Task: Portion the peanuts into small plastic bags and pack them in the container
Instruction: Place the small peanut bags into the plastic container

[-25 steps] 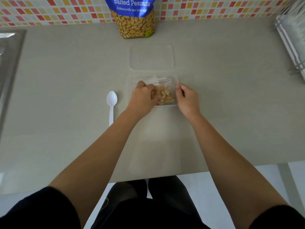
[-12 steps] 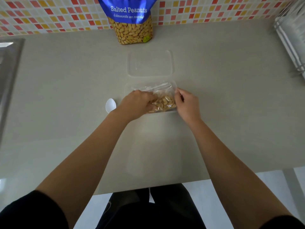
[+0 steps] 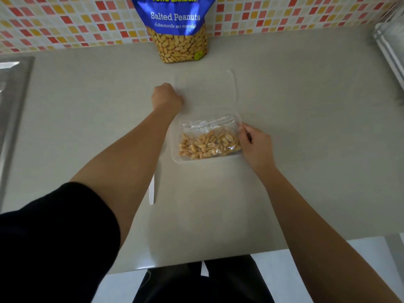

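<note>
A clear plastic container (image 3: 175, 157) sits mid-counter with a small zip bag of peanuts (image 3: 208, 143) lying flat inside it. The container's clear lid (image 3: 207, 90) lies just behind it. My left hand (image 3: 167, 97) is curled at the lid's left edge, its fingers closed on that edge. My right hand (image 3: 255, 143) pinches the container's right rim beside the bag. The big blue Salted Peanuts pouch (image 3: 177, 29) stands at the back against the tiled wall.
A white plastic spoon (image 3: 151, 189) lies left of the container, mostly hidden under my left forearm. A steel sink (image 3: 11, 95) borders the counter's left side and a wire rack (image 3: 391, 40) stands at the right. The counter's front edge runs below my arms.
My left hand has let go of the peanut bag and reached back to the lid's left edge. The bag now lies flat in the container, with my right hand still at its right side.
</note>
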Action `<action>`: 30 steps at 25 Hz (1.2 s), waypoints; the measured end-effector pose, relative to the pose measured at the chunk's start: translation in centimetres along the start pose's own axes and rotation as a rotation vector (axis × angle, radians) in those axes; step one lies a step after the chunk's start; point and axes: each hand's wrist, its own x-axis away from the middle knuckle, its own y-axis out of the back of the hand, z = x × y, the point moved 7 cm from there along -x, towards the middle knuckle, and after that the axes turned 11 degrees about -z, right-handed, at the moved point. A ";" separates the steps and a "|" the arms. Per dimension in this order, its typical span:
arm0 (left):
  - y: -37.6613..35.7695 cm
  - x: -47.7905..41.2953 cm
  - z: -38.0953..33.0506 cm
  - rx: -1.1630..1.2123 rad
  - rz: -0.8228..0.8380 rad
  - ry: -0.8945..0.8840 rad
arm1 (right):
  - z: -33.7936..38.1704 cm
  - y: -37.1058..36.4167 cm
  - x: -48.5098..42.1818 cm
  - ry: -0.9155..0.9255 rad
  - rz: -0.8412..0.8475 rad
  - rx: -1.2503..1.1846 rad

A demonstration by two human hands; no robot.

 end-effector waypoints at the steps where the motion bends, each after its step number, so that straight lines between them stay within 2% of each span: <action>1: 0.1 -0.3 -0.2 -0.006 -0.005 0.012 | 0.1 0.1 0.0 -0.002 0.000 -0.008; 4: 0.2 -0.7 0.0 -0.020 0.003 0.050 | 0.2 0.1 0.1 -0.007 -0.014 -0.005; 12: 0.7 -0.1 -1.2 -0.059 -0.060 -0.066 | 0.6 0.2 0.2 -0.006 -0.003 0.017; 16: -0.9 -0.2 -0.2 0.040 0.068 0.164 | 0.4 0.1 0.3 -0.009 0.002 0.011; 21: -0.9 0.0 -1.7 -0.140 0.160 0.146 | 0.5 0.1 0.2 -0.025 0.011 0.022; 25: -1.2 -0.7 -1.8 -0.117 0.239 0.174 | 0.4 0.0 0.2 -0.048 0.017 0.033; 27: -1.4 -1.3 -1.9 0.025 0.236 0.188 | 0.5 0.0 0.3 -0.051 0.013 0.028; 30: -0.5 -1.9 -2.4 0.573 0.158 0.267 | 0.5 0.0 0.3 -0.046 -0.005 0.008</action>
